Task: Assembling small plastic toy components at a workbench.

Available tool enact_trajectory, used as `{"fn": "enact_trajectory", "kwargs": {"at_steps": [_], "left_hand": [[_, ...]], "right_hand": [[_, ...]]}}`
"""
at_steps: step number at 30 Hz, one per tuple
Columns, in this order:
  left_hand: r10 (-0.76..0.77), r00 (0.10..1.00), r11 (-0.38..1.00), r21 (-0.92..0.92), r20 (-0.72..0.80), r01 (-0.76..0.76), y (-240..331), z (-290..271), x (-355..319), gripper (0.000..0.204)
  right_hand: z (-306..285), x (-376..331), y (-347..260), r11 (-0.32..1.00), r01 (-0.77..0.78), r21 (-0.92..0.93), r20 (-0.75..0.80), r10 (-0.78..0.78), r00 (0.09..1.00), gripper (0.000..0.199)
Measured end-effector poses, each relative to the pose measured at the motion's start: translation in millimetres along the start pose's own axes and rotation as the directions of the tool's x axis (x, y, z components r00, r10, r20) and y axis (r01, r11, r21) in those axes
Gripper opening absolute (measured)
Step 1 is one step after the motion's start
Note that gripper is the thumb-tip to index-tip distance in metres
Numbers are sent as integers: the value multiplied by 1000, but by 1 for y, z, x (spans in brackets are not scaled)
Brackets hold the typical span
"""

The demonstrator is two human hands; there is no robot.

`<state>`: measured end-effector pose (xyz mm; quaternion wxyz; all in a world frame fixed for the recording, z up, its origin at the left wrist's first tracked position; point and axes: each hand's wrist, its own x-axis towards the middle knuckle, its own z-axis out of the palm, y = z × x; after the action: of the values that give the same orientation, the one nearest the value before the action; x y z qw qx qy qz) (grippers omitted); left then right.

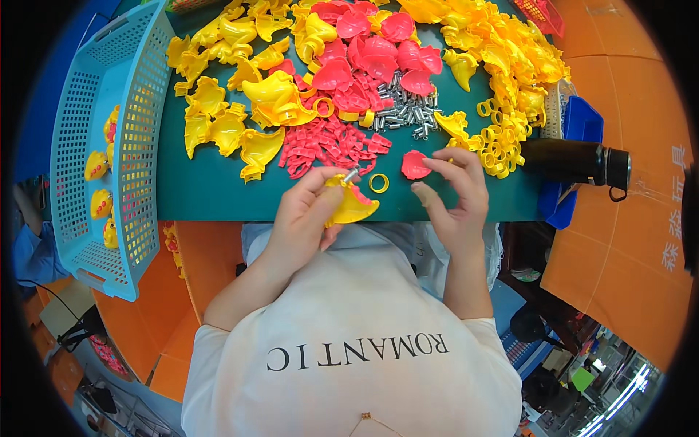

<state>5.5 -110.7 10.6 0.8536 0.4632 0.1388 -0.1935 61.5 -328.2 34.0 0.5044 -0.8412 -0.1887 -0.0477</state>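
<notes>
While the forearms frame the near edge of the green tabletop (200,200), the left hand (302,207) grasps a yellow hollow plastic shell (354,211), tilted between thumb and fingers just over that edge. Pink plastic shows within the shell, whose cavity is turned partly upward, presumably to keep its inside in sight. A silver metal cylinder (351,175) projects at a slant beside the left fingertips; whether it is seated in the shell or merely pinched cannot be told from here. The right hand (464,200) grips nothing: thumb and fingers stand apart beside a pink cup-shaped piece (416,165), the index fingertip so near that contact is uncertain. Between the hands lies a single yellow ring (378,183), apart from the rest and evidently within easy reach. Beyond, parts are heaped largely by kind, probably for quick picking: small pink pieces (328,148), silver cylinders (406,111), pink cups (375,57), yellow rings (502,146) and yellow shells (280,100). At far left, a light-blue perforated basket (129,266) contains yellow-and-pink figures (98,166), kept off the heaps. At right, a black bottle (568,160) lies on its side across a blue bin (559,209).
</notes>
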Motion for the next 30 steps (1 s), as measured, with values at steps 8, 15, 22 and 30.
{"fn": "enact_trajectory", "kwargs": {"at_steps": [8,15,22,30], "left_hand": [[100,995,983,-155,-12,-101,1,16,6,51],[189,981,955,-241,35,-175,-5,26,13,68],[177,979,951,-273,99,-144,-7,27,12,71],[281,958,919,-303,51,-253,-3,26,17,66]], "right_hand": [[8,0,3,981,-94,172,8,94,996,11],[17,1,-20,593,-504,628,469,229,853,14],[30,-5,-22,697,-574,430,289,496,819,18],[40,-7,-33,447,-502,740,254,506,824,11]]}}
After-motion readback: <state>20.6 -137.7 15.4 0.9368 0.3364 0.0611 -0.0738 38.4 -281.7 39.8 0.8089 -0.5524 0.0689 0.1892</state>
